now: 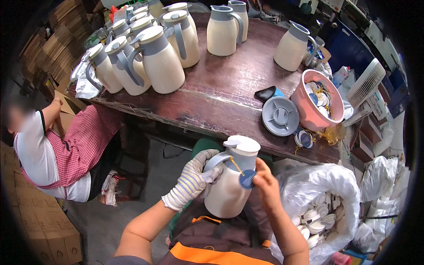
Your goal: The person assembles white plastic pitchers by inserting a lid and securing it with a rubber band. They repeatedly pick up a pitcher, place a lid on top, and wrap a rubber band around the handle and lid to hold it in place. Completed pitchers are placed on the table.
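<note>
- I have the thermal jug (226, 201) near 5 o'clock — it stands upright with a slight lean, cream-bodied with a grey collar and handle and a white lid on top, low in front of the apron (207, 236).
- At 7 o'clock my left hand (189, 181), in a striped knit glove, is closed on that jug at its handle side.
- Between 4 and 5 o'clock my bare right hand (266, 182) pinches the edge of a blue round tag (247, 179) — a gold cord (237, 165) links it to the handle.
- Ahead of me is the dark worktop (247, 79); lidded jugs (162, 66) crowd it between 10 and 11 o'clock, with open-topped jugs (222, 37) at 12 and another between 1 and 2.
- Between 2 and 3 o'clock I see a grey disc (281, 116) just beside a pink basin (304, 107) holding tags and cords.
- At 4 o'clock a clear plastic bag (329, 174) holds white lids (316, 226).
- Near 9 o'clock a co-worker (73, 154) sits in a red checked apron.
</note>
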A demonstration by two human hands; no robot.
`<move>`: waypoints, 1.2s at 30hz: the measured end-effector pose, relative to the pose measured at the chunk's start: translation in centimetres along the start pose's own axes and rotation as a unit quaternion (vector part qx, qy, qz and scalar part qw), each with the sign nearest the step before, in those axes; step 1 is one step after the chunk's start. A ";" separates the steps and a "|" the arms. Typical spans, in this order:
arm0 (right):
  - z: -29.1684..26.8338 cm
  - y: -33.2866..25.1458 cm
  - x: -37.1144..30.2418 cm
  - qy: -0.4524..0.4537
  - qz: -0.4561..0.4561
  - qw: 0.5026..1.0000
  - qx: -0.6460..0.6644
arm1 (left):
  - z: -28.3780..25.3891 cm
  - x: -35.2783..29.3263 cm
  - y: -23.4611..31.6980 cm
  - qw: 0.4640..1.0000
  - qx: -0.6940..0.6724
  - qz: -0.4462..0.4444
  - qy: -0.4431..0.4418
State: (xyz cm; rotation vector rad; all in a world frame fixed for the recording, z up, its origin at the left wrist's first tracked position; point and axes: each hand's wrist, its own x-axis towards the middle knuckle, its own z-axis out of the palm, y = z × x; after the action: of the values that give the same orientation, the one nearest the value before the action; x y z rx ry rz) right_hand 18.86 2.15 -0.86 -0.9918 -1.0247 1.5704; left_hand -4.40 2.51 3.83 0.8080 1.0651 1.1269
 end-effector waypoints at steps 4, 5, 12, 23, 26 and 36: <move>2.3 -1.3 -1.1 -0.022 -0.002 1.000 0.003 | 0.3 0.2 1.4 0.998 0.057 0.014 0.022; 2.6 -2.1 -1.4 -0.018 0.005 1.000 -0.005 | -0.4 0.7 -0.1 0.989 0.137 0.055 0.032; 3.5 -0.8 -3.6 -0.059 -0.093 0.973 -0.202 | -1.3 0.5 -0.2 0.990 0.136 -0.020 0.022; 2.8 -4.5 -4.5 -0.096 0.012 0.991 -0.098 | -3.7 0.9 -0.4 0.994 0.067 -0.003 -0.082; 4.5 -4.2 -5.3 -0.078 -0.042 0.976 -0.200 | -2.9 0.9 -0.3 0.994 0.089 -0.002 -0.067; 4.2 -3.6 -5.1 -0.109 -0.079 0.954 -0.268 | -2.5 0.6 0.1 0.991 0.131 0.016 -0.018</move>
State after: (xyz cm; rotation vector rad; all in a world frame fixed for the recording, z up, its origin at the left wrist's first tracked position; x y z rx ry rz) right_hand 16.91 -2.79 4.41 -1.0730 -1.7027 1.3104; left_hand -6.72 3.10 3.00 1.0505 1.1894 1.0075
